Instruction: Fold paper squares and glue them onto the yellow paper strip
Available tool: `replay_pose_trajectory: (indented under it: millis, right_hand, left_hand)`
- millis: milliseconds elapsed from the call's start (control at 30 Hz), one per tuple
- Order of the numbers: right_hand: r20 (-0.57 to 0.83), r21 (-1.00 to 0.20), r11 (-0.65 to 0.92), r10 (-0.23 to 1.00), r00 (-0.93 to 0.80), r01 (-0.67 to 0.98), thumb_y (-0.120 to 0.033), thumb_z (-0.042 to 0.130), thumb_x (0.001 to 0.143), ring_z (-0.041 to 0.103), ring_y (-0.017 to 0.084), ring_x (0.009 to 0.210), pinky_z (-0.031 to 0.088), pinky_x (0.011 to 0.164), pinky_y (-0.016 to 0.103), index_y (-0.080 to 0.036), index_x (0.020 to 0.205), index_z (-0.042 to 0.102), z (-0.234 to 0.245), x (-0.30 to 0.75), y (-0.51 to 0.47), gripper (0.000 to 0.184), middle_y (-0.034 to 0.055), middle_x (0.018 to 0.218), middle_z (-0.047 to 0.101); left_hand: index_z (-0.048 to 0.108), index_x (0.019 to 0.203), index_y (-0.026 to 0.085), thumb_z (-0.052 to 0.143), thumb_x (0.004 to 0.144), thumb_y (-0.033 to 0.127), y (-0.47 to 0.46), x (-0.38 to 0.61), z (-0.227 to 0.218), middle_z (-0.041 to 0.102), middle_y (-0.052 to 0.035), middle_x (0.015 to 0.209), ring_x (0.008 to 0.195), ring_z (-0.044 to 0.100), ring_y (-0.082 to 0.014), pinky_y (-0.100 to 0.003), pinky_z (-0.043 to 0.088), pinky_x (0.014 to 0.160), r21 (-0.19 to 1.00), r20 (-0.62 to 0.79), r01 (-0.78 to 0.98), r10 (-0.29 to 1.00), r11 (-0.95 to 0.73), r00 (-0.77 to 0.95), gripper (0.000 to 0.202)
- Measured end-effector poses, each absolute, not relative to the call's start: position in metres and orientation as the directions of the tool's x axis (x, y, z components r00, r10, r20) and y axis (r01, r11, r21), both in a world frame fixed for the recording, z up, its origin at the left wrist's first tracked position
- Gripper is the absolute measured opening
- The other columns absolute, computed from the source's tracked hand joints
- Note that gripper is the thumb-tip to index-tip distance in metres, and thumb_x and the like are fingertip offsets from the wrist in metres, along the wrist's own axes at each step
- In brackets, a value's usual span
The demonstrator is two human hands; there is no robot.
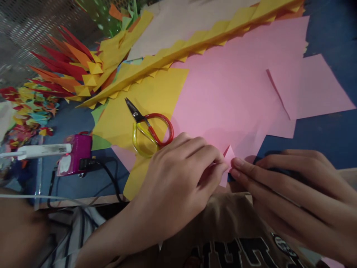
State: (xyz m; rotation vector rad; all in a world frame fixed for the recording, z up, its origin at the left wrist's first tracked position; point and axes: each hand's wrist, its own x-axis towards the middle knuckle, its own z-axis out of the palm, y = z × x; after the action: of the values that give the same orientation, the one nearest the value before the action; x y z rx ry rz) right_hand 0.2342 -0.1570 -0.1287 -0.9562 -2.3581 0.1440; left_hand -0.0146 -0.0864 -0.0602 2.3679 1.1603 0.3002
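Note:
A small folded pink paper piece (229, 154) sits at the near edge of the table, its pointed tip showing between my two hands. My left hand (178, 178) is curled over it, fingers pressed together on the paper. My right hand (287, 186) comes in from the right, fingertips pinching the same piece. Most of the piece is hidden under my fingers.
Red-and-yellow handled scissors (147, 128) lie on a yellow sheet (150, 93) just left of my left hand. Large pink sheets (231, 85) cover the middle. A long yellow folded strip (195, 41) runs across the back. A magenta device (75, 154) with a black cable sits left.

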Motion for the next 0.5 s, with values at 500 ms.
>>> replay_pose_trajectory:
  millis: [500]
  right_hand:
    - [0.473,-0.379,0.684,0.722,-0.505,0.623,-0.011,0.07,0.096,0.065,0.028,0.117,0.05,0.1,0.053,-0.015,0.137,0.069,-0.1221,0.2283,-0.1539,0.042,0.0002,0.139,0.073]
  left_hand:
    - [0.065,0.094,0.021,0.064,0.109,0.028,-0.0854,-0.0142,-0.0585,0.069,0.0024,0.094,0.092,0.059,-0.0168,-0.036,0.045,0.084,0.49,-0.043,0.697,0.784,-0.523,0.619,0.016]
